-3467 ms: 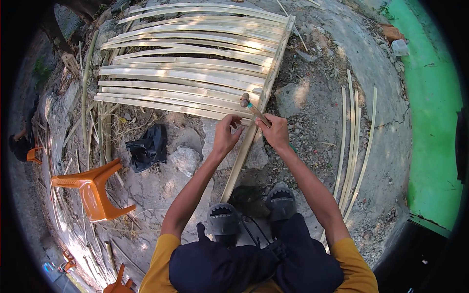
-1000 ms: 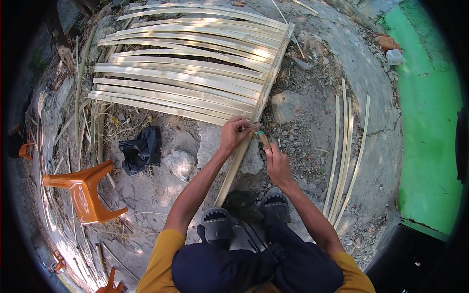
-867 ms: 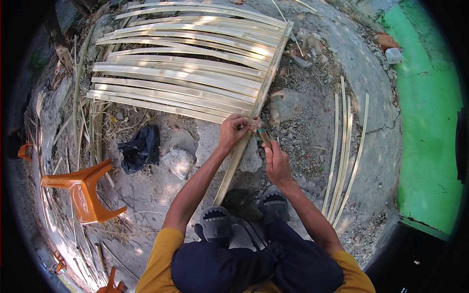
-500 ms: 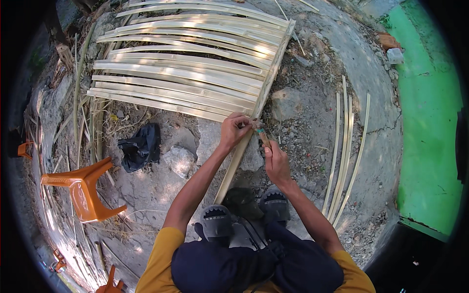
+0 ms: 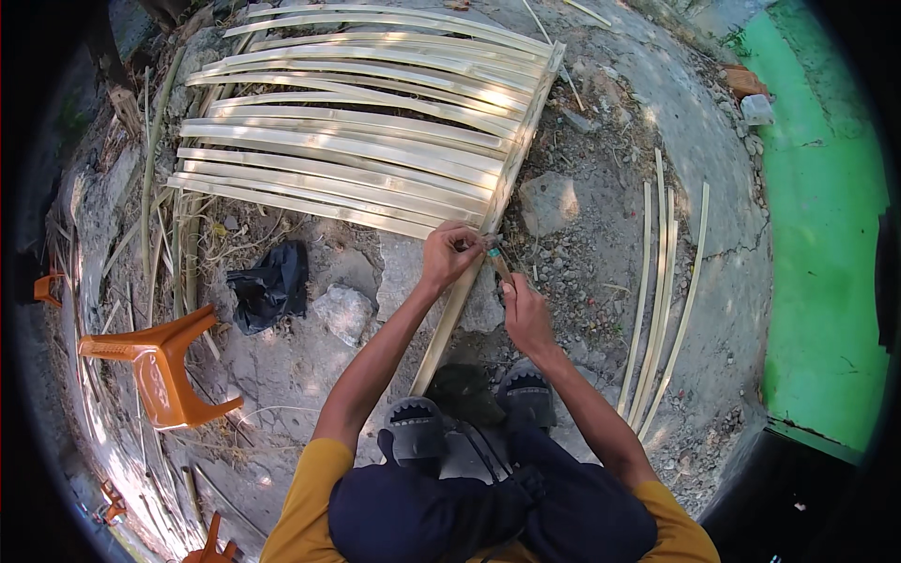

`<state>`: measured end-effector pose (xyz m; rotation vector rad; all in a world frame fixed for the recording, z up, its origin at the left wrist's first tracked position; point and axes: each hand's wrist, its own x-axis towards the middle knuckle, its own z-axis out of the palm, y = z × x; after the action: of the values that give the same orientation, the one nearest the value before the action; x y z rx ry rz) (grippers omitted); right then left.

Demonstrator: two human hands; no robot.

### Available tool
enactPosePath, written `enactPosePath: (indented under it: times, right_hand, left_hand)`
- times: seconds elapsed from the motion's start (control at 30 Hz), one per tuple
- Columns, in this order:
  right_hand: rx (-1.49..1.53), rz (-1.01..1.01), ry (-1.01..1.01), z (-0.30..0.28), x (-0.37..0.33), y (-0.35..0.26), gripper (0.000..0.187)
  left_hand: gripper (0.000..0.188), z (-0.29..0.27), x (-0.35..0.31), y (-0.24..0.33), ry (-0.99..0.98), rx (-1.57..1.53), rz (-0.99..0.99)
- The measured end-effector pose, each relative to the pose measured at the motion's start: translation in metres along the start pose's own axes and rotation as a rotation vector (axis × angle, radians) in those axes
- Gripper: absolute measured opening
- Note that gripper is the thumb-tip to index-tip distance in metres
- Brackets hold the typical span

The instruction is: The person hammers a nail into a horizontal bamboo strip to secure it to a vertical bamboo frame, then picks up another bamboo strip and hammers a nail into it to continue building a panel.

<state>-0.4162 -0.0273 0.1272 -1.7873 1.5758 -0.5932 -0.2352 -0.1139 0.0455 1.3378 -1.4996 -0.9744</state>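
Slats (image 5: 328,143) left of the loose strips (image 5: 665,291)

My right hand (image 5: 527,317) grips a hammer (image 5: 501,264) by its handle. The hammer head is positioned over a long pale rail (image 5: 445,330), just beside the pinched fingertips of my left hand (image 5: 450,256). Any item between these fingertips is too small to identify. Pale slats (image 5: 347,143) extend in rows leftward from the rail. A black plastic bag (image 5: 272,287) and an orange plastic seat (image 5: 161,364) are located at left; loose narrow strips (image 5: 645,291) lie at right.
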Motion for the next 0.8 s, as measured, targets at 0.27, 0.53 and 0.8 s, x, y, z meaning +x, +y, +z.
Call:
enactPosePath:
  times: [0.27, 0.53, 0.8]
  right_hand:
    - [0.088, -0.051, 0.070, -0.005, -0.001, -0.008, 0.021]
    - [0.136, -0.066, 0.083, -0.005, 0.000, -0.018, 0.021]
    - [0.092, -0.026, 0.100, -0.008, -0.006, 0.002, 0.021]
  left_hand:
    - [0.011, 0.001, -0.001, 0.002, 0.015, -0.043, 0.047]
    - [0.035, -0.010, -0.010, -0.008, -0.031, 0.086, 0.035]
    - [0.130, -0.007, -0.047, 0.015, 0.107, 0.702, 0.020]
